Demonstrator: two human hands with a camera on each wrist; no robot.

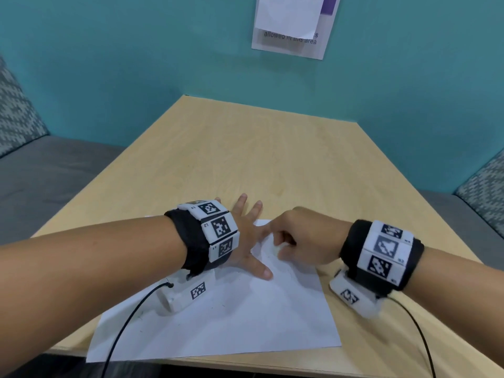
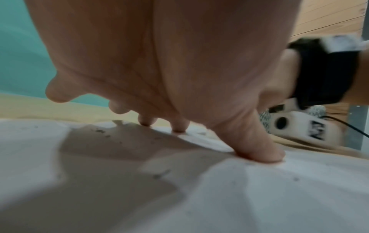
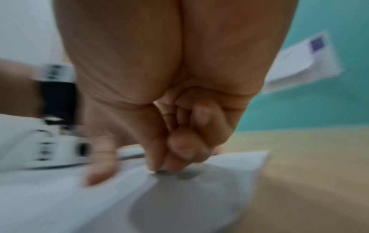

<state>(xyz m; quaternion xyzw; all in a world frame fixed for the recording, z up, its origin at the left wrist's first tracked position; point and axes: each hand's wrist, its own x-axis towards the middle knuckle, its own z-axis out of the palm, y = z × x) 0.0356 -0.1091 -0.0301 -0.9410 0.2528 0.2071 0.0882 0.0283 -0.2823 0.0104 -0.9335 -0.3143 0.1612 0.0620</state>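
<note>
A white sheet of paper [image 1: 231, 323] lies on the light wooden table [image 1: 245, 159] near its front edge. My left hand [image 1: 249, 236] rests on the sheet's far left part, fingers spread and straight, thumb [image 2: 257, 149] and fingertips pressing down. My right hand [image 1: 300, 236] is curled just to its right, over the sheet's far corner. Its thumb and fingers [image 3: 169, 157] pinch together at the paper on a small white object [image 1: 276, 250], mostly hidden and blurred. Dark specks dot the paper [image 2: 259, 197] under my left palm.
A teal wall with a paper notice [image 1: 291, 25] stands behind the table. Grey bench seats with patterned cushions flank it on the left [image 1: 41, 181] and right [image 1: 463, 214]. Black cables [image 1: 128, 323] run from both wrist cameras over the front edge.
</note>
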